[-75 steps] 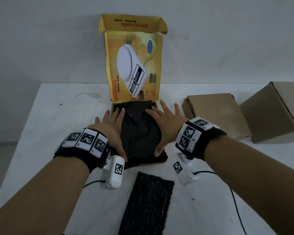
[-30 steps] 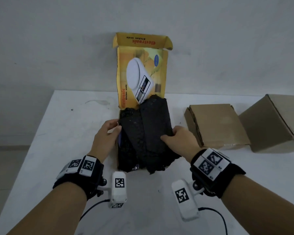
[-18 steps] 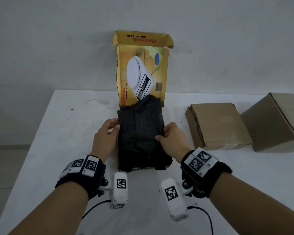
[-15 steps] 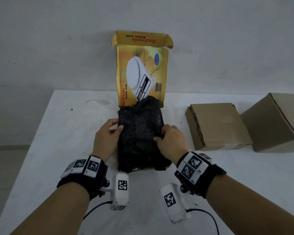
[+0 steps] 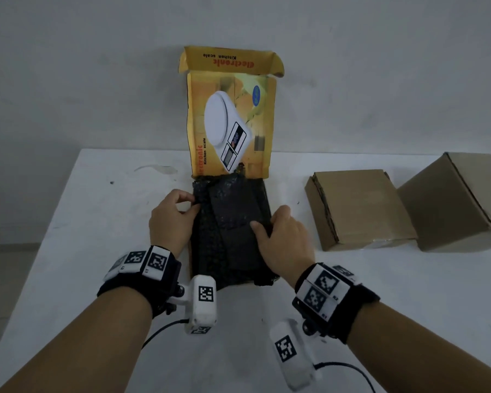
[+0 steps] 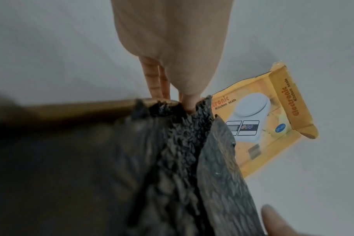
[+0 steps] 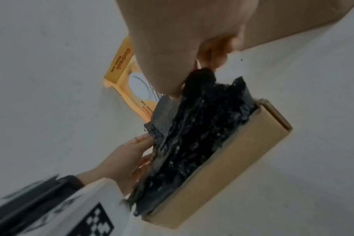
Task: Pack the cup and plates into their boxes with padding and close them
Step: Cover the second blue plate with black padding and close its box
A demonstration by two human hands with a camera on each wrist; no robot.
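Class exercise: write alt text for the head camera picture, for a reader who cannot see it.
Two hands tuck black padding into an open yellow box on a white table: the left hand pinches its left edge, and the right hand holds its right side. The lid stands upright, and two closed brown boxes sit to the right.

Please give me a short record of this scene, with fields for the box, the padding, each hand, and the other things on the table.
box: yellow box, lid standing open
padding: black padding fills the box, edges sticking up
left hand: left hand pinches the padding's left edge
right hand: right hand grips its right edge
other things: two brown boxes, closed
surface: white table
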